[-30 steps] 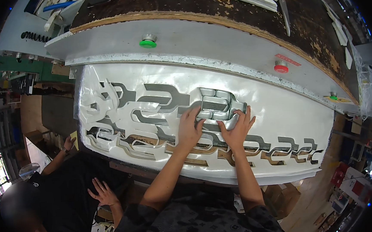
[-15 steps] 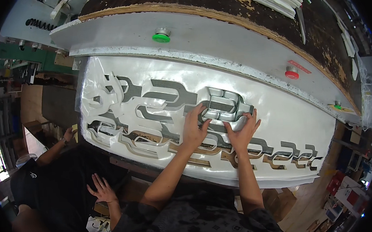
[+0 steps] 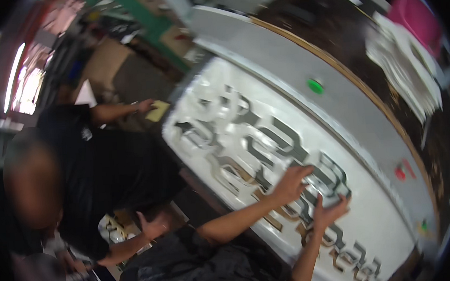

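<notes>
A silvery metal cutting die (image 3: 331, 170) lies on a white sheet (image 3: 376, 218) with rows of shaped cutouts. My left hand (image 3: 292, 184) is at the die's left side, its fingers bent against the edge. My right hand (image 3: 330, 214) grips the near right side, thumb and fingers apart around the rim. Both hands hold the die between them, though motion smears the fingertips. Grey and brown show through the cutouts beside my hands.
A grey beam (image 3: 302, 56) with a green button (image 3: 315, 86) and a red button (image 3: 400, 173) runs along the sheet's far side. Stacked white pieces (image 3: 405, 70) lie on the dark top behind. At left, a person in black (image 3: 127, 163) stands close, one hand near a yellow piece (image 3: 157, 112).
My view has swung left and tilted, so the sheet now slants down to the right and more of the other person shows. My hands stay at the die.
</notes>
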Demonstrator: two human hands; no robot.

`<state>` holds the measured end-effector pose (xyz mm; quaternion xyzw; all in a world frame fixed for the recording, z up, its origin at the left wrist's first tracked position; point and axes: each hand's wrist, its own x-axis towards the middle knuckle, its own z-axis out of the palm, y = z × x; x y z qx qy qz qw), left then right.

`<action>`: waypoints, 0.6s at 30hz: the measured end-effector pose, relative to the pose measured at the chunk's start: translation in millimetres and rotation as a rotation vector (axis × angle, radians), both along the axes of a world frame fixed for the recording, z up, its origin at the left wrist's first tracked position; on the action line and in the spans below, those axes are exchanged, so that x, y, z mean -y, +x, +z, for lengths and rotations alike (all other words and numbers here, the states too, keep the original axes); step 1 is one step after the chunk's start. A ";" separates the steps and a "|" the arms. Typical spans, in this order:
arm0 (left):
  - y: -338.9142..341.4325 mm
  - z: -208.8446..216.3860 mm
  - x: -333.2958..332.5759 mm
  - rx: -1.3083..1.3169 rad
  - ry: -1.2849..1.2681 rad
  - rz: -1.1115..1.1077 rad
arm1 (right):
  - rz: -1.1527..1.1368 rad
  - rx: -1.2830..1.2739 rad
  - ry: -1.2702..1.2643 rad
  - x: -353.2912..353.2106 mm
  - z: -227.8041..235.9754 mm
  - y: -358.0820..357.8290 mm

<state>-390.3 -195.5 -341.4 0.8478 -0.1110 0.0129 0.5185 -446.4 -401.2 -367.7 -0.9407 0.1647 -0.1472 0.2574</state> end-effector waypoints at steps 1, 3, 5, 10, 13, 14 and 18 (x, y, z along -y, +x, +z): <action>-1.2 1.2 -2.2 -0.032 -0.008 -0.002 | 0.009 0.003 -0.018 -1.5 2.1 0.3; -5.6 4.4 -6.8 -0.030 0.048 0.033 | 0.033 0.039 -0.080 -6.9 4.3 4.0; -12.0 0.5 -10.7 0.021 0.011 0.054 | 0.062 0.051 -0.087 -7.4 1.4 5.8; -10.9 -1.1 -7.1 0.084 -0.016 0.016 | 0.029 0.042 -0.122 -0.4 -1.4 6.9; -14.1 2.8 -6.5 0.081 -0.001 0.038 | 0.041 0.047 -0.086 -5.2 5.7 6.8; -13.5 2.6 -4.6 0.082 0.012 0.034 | 0.033 0.065 -0.110 -5.4 9.5 6.0; -17.8 -1.3 -7.6 0.099 0.022 0.066 | 0.055 0.086 -0.156 -11.3 13.4 6.9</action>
